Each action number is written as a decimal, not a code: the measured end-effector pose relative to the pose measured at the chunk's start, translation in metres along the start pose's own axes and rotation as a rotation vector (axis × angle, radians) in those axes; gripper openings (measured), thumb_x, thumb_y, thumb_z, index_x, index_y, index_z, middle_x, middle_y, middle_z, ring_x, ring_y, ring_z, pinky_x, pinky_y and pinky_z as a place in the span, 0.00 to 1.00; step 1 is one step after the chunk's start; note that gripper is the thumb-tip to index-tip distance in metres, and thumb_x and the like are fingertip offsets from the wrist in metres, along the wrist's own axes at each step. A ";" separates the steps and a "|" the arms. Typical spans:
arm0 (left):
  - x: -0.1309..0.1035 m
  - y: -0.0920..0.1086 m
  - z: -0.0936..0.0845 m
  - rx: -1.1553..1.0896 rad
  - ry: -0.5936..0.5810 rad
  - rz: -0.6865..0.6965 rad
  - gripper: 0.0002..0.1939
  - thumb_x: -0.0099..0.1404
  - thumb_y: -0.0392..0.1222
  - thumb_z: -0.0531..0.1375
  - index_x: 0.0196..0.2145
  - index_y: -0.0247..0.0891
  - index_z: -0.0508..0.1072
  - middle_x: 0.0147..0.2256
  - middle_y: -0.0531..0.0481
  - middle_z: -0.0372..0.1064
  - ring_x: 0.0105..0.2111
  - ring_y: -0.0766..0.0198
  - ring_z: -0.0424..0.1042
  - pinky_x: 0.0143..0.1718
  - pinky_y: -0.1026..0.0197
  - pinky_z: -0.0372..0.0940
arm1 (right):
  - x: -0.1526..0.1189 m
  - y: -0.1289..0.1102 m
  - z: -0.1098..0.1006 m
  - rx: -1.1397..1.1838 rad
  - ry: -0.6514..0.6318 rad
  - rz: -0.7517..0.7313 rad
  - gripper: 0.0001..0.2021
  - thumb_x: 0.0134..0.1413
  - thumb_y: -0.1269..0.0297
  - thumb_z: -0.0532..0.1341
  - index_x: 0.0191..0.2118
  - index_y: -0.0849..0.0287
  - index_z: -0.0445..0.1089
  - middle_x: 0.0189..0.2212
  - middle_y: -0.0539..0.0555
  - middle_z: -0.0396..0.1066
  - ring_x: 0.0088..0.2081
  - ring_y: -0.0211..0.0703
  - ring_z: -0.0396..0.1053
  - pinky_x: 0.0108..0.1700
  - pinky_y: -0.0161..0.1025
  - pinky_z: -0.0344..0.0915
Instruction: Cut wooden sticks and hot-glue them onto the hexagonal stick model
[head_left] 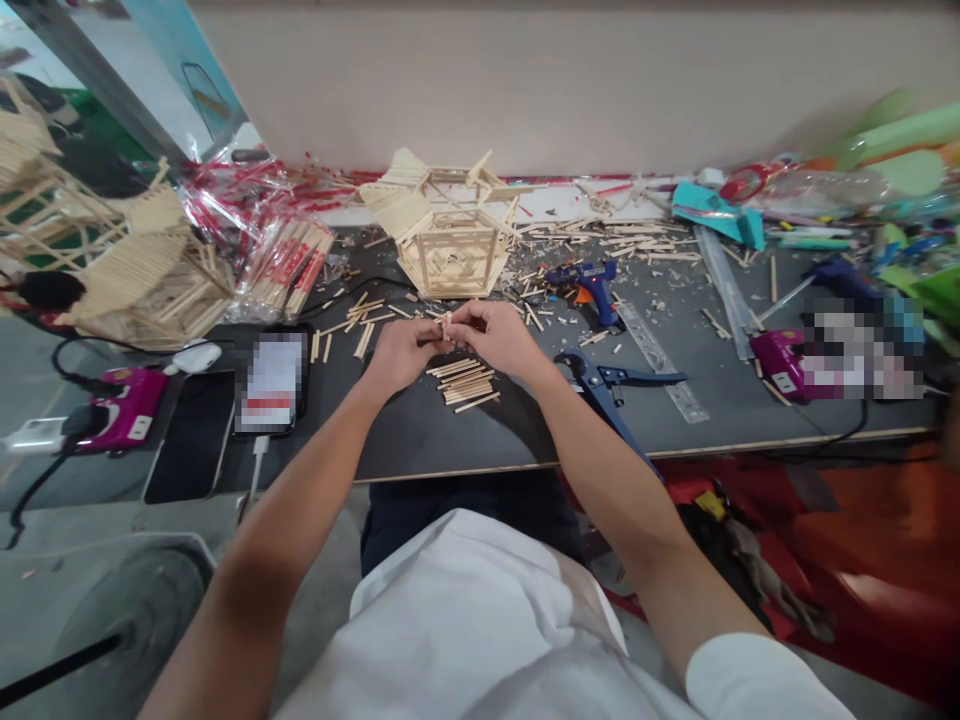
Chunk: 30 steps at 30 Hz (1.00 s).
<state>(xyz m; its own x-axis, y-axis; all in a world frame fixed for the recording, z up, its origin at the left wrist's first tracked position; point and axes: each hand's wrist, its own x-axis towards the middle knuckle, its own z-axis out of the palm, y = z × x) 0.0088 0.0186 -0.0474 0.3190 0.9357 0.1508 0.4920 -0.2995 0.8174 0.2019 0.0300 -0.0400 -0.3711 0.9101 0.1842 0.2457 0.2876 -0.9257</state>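
Observation:
My left hand (399, 352) and my right hand (496, 334) meet at the middle of the table, fingertips pinched together. Between them is a small pale piece of wooden stick (446, 326), largely covered by the fingers. Just below lies a loose row of short wooden sticks (463, 384). Right behind the hands stands a lantern-like frame (459, 255) built of wooden sticks, with fan-shaped panels on its upper side. A blue glue gun (594, 288) rests to the right of it. Nearer to my right forearm lies a blue-handled cutter (600, 385).
Phones (191, 435) and a magenta power strip (135, 408) with cables lie at left, below another stick structure (142, 265). Packaged sticks (289, 265) sit behind. A clear ruler (660, 365), another magenta strip (780, 365) and stick scraps (637, 240) are at right.

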 end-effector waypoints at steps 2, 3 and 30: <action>0.000 0.002 0.000 0.004 -0.001 0.000 0.11 0.63 0.48 0.65 0.31 0.39 0.82 0.33 0.49 0.83 0.36 0.56 0.80 0.41 0.59 0.68 | 0.000 0.001 0.002 -0.046 0.000 -0.001 0.05 0.58 0.63 0.65 0.33 0.58 0.74 0.28 0.51 0.75 0.31 0.41 0.70 0.38 0.38 0.65; 0.000 0.002 -0.001 0.006 -0.001 0.000 0.10 0.63 0.47 0.65 0.31 0.39 0.82 0.33 0.49 0.82 0.36 0.56 0.80 0.41 0.60 0.68 | 0.000 0.002 0.002 -0.063 0.004 -0.010 0.06 0.58 0.63 0.65 0.32 0.58 0.73 0.28 0.51 0.75 0.32 0.41 0.70 0.38 0.38 0.65; -0.005 0.017 0.000 -0.753 -0.154 -0.381 0.13 0.59 0.44 0.75 0.34 0.32 0.80 0.36 0.39 0.83 0.35 0.59 0.83 0.42 0.56 0.81 | -0.135 -0.011 -0.147 -1.059 -0.174 0.293 0.31 0.56 0.46 0.68 0.59 0.60 0.72 0.57 0.70 0.72 0.60 0.70 0.70 0.58 0.59 0.71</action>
<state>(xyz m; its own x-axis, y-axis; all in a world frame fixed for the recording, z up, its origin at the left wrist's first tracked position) 0.0159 0.0084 -0.0340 0.3745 0.8952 -0.2414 -0.0638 0.2846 0.9565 0.3808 -0.0528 -0.0059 -0.2736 0.9542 -0.1207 0.9540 0.2533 -0.1606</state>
